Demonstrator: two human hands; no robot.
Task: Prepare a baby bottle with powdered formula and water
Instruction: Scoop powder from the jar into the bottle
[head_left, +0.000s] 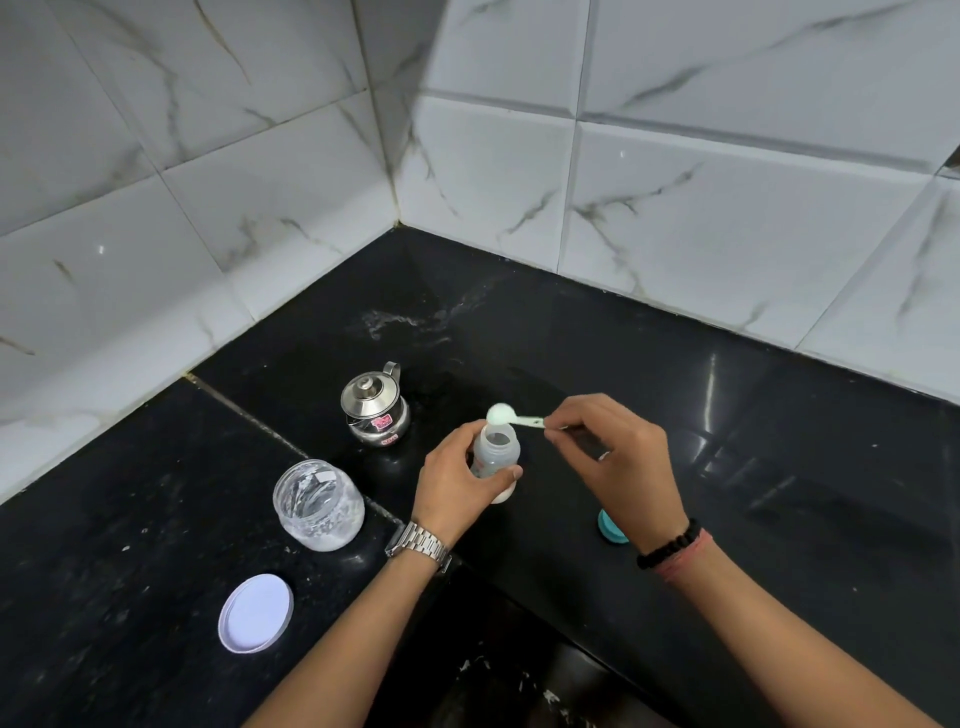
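Near the middle of the black desk, the left hand wraps its grip around the open baby bottle while the right hand pinches a green scoop of powder just above its mouth, the open powder jar standing to the left.

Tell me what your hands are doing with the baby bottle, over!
Left hand grips clear plastic baby bottle, upright on black counter. Right hand pinches pale green scoop, bowl over bottle's open mouth. Nothing in the way.

Jar left of bottle; kettle behind.
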